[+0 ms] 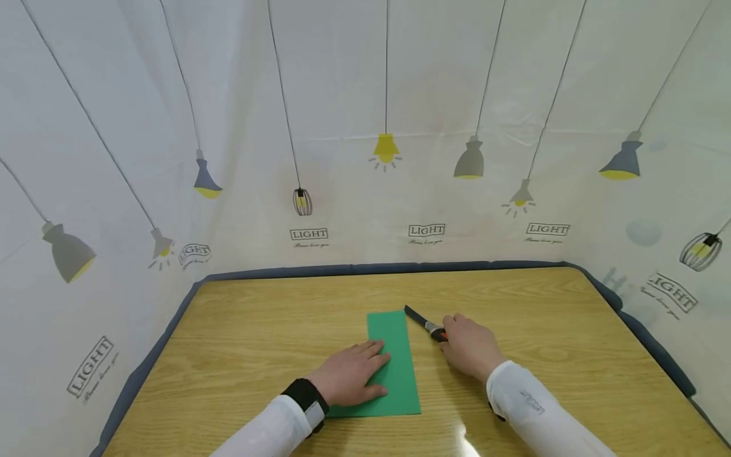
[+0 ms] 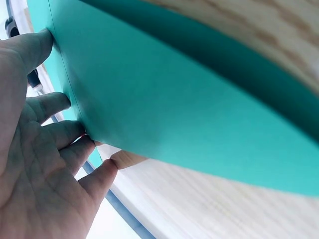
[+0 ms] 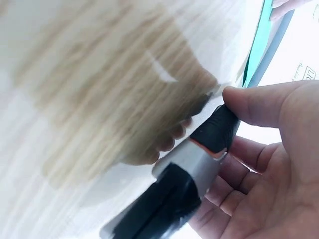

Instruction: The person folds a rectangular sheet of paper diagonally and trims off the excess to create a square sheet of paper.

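A sheet of green paper (image 1: 402, 374) lies on the table in front of me. My left hand (image 1: 354, 374) presses on it with fingers spread. In the left wrist view, the fingertips of that hand (image 2: 40, 149) line up along a crease in the green paper (image 2: 149, 99), and the near part stands raised off the wood. To the right of the sheet, my right hand (image 1: 471, 343) grips a utility knife (image 1: 421, 319) that points away toward the upper left. The right wrist view shows the knife's black and grey body (image 3: 184, 164) with an orange accent, thumb against its end.
The wood-grain table (image 1: 257, 317) has a dark blue padded border (image 1: 354, 269). Behind it and on both sides hangs a pale curtain (image 1: 342, 82) printed with lamps. A black band (image 1: 308, 400) circles the left wrist.
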Tool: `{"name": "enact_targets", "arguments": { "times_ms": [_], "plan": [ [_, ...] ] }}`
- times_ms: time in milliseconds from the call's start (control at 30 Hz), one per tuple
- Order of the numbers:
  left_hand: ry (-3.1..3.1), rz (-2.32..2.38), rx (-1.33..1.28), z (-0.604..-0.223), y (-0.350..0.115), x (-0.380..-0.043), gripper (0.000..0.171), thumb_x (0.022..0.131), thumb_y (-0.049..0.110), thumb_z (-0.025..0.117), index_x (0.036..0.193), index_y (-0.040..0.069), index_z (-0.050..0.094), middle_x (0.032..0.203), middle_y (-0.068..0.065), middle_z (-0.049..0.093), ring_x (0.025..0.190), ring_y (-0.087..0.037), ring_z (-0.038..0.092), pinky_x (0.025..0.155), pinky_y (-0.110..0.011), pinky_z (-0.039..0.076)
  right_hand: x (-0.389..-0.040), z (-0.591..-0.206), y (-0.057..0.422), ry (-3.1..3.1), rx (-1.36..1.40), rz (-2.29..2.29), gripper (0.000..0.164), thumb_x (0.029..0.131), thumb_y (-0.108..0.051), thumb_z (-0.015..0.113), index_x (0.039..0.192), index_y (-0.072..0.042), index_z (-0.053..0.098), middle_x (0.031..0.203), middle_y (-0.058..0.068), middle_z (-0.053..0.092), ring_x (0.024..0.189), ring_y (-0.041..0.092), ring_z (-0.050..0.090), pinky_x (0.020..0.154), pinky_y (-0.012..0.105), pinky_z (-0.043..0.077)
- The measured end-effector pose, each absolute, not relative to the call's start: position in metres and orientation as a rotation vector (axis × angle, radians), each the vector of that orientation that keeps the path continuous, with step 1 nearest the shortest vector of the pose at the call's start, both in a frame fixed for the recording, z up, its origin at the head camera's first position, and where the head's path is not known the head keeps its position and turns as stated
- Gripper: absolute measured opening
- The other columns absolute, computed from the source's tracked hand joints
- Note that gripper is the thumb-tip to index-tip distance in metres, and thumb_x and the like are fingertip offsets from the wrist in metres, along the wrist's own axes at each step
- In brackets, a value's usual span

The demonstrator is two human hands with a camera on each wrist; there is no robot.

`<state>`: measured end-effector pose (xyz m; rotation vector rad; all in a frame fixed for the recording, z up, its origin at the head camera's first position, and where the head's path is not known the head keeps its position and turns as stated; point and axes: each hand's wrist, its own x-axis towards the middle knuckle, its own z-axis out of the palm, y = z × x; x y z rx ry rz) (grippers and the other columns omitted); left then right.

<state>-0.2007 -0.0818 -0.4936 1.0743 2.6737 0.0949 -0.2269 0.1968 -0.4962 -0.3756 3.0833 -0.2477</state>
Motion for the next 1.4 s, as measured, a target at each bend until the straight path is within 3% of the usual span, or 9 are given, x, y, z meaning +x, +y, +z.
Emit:
{"name": "enact_targets", "arguments": {
  "times_ms": [300,567,733,1067,1400],
  "plan": [
    [2.674,0.102,1.093,-0.494,-0.083,-0.201,0.068,0.103,0.052,0.057,0.158,0.015,0.042,0.164,-0.010,0.033,0.151,-0.025,0.032,0.119,-0.040,0.032,-0.220,-0.489,0.227,3.068,-0.263,-0.344,0.031,0.093,-0.023,0.076,0.108,0.000,0.062,0.092,0.011,0.059,0.070,0.021,0.057,0.057,0.040,0.051],
    [2.679,0.084,1.081,-0.491,-0.083,-0.198,0.069,0.102,0.053,0.057,0.158,0.016,0.042,0.164,-0.009,0.034,0.151,-0.024,0.032,0.119,-0.039,0.032,-0.217,-0.489,0.285,3.049,-0.116,-0.325,0.047,0.095,-0.019,0.072,0.125,0.013,0.057,0.103,0.023,0.062,0.078,0.029,0.063,0.063,0.047,0.055],
    [2.675,0.079,1.076,-0.490,-0.084,-0.197,0.069,0.102,0.054,0.057,0.158,0.017,0.043,0.164,-0.008,0.034,0.151,-0.023,0.032,0.119,-0.039,0.032,-0.215,-0.492,0.308,3.039,-0.063,-0.307,0.043,0.093,-0.015,0.070,0.120,0.015,0.057,0.096,0.021,0.061,0.076,0.029,0.061,0.065,0.048,0.054],
    [2.673,0.079,1.067,-0.495,-0.084,-0.199,0.068,0.103,0.053,0.055,0.158,0.016,0.041,0.165,-0.008,0.033,0.151,-0.023,0.031,0.120,-0.038,0.030,-0.213,-0.492,0.312,3.039,-0.010,-0.329,0.035,0.094,-0.017,0.071,0.110,0.011,0.059,0.090,0.018,0.060,0.070,0.027,0.059,0.061,0.047,0.052],
    [2.673,0.083,1.086,-0.492,-0.084,-0.199,0.069,0.102,0.054,0.057,0.158,0.017,0.042,0.164,-0.008,0.033,0.151,-0.023,0.031,0.119,-0.038,0.031,-0.212,-0.493,0.313,3.048,-0.011,-0.336,0.038,0.094,-0.019,0.072,0.113,0.011,0.059,0.092,0.019,0.060,0.071,0.029,0.060,0.059,0.047,0.052]
  ]
}}
